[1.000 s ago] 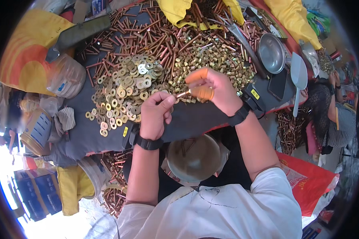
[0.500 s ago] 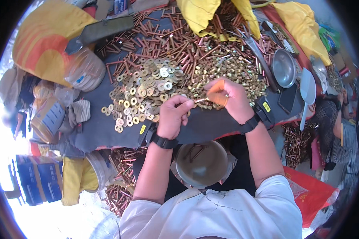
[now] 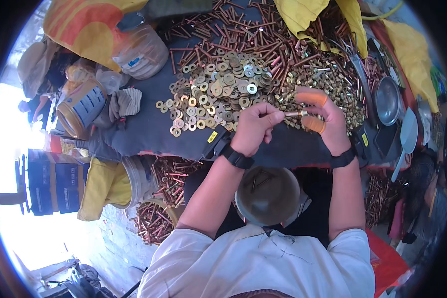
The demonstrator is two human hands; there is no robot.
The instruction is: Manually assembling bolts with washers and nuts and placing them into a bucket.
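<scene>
My left hand (image 3: 256,128) is closed, its thumb and forefinger pinching a copper-coloured bolt (image 3: 292,114) that points to the right. A small brass-coloured piece, apparently a nut, sits on the bolt's right end. Around that end my right hand (image 3: 330,121) is open, with orange covers on thumb and forefinger spread above and below it. Beyond my left hand lies a heap of flat washers (image 3: 216,89). A pile of small brass-coloured nuts (image 3: 328,84) lies behind my right hand. Many loose copper-coloured bolts (image 3: 203,30) cover the far side of the table.
Between my legs stands a round bowl (image 3: 268,208) with a few bolts inside. A metal bowl (image 3: 387,102) and a pale blue scoop (image 3: 409,131) lie at the right. Clear plastic tubs (image 3: 143,54) stand left. More bolts (image 3: 156,221) fill a container below the table's left side.
The view has shifted, so the table appears further right and higher. My right thumb and forefinger have spread apart from the bolt's end; my left hand keeps its pinch.
</scene>
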